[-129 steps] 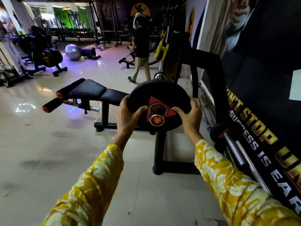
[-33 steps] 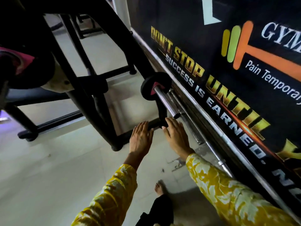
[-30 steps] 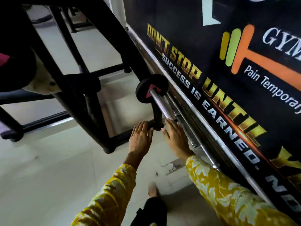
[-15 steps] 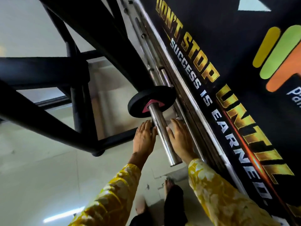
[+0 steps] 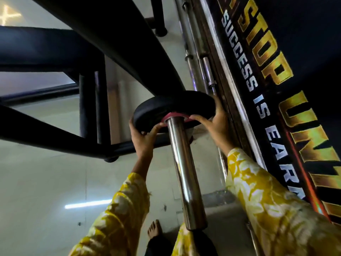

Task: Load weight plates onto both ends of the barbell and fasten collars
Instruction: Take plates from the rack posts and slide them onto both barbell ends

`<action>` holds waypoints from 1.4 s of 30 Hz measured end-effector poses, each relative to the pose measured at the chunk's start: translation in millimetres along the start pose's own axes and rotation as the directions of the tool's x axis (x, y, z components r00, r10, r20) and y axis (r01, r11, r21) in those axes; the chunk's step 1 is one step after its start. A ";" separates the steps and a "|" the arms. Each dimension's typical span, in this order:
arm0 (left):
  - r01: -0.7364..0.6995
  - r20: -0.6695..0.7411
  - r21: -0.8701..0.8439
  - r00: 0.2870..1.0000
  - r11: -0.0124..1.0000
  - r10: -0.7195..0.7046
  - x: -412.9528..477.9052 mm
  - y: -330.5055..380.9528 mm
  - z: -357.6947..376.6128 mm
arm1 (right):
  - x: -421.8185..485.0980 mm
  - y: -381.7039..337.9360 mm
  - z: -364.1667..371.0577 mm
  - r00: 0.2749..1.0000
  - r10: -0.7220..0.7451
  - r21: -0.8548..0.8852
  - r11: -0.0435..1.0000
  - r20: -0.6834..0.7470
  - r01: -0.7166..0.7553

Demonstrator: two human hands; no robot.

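A black weight plate point(image 5: 171, 106) with a red centre sits on a chrome bar sleeve point(image 5: 186, 174) that points toward me, low by the wall. My left hand point(image 5: 144, 137) grips the plate's left rim, thumb on its near face. My right hand point(image 5: 215, 124) holds the right rim, fingers curled behind it and thumb on the red centre. The sleeve's free end hangs above my legs. No collar is visible.
A black machine frame point(image 5: 118, 41) runs across the upper left, just above the plate. Several bare chrome bars point(image 5: 201, 67) lie along the foot of the dark banner wall point(image 5: 267, 74) at right. Pale tiled floor point(image 5: 46, 182) spreads to the left; my bare foot point(image 5: 155, 230) is below.
Both hands moved from beside the sleeve up to the plate and took hold of its rim. The view has come closer and lower.
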State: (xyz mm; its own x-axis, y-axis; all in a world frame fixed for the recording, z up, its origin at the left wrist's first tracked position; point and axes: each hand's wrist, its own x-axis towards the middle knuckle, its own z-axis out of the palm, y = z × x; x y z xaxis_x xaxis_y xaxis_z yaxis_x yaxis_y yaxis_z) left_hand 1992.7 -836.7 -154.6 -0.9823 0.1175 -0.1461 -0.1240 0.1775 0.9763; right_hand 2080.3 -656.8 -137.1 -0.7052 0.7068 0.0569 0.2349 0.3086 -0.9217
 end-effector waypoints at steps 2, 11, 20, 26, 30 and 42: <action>-0.040 0.020 0.049 0.999 0.998 0.039 2.1 0.7 -6.6 | 1.1 -0.8 -1.4 1.000 0.017 0.010 1.000 -0.008 -0.017; -0.110 0.079 0.142 0.992 0.984 0.100 -31.6 4.8 -28.4 | -43.8 -9.0 -14.0 0.997 0.076 0.113 0.991 -0.027 -0.073; -0.113 0.192 0.105 0.977 0.988 0.092 -125.8 -15.0 -73.2 | -162.7 -9.0 -39.9 0.974 0.206 0.206 0.961 -0.098 -0.183; -0.062 0.254 0.059 0.966 0.996 0.045 -173.5 -35.8 -94.5 | -218.1 -10.9 -56.7 0.966 0.225 0.193 0.961 -0.129 -0.199; -0.064 0.263 0.067 0.964 0.996 0.044 -193.0 -42.6 -104.1 | -237.6 -5.8 -63.5 0.958 0.237 0.160 0.964 -0.159 -0.212; -0.009 0.359 0.222 0.930 0.975 -0.073 -283.2 -68.4 -171.2 | -360.5 -10.8 -82.1 0.918 0.346 0.023 0.937 -0.195 -0.349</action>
State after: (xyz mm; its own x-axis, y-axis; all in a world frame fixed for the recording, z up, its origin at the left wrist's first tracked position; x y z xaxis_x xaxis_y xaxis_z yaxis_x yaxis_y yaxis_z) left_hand 2255.2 -1049.4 -152.7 -0.8544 0.4470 -0.2648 -0.0808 0.3892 0.9176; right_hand 2386.9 -862.6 -116.2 -0.4357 0.8793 -0.1923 0.4502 0.0279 -0.8925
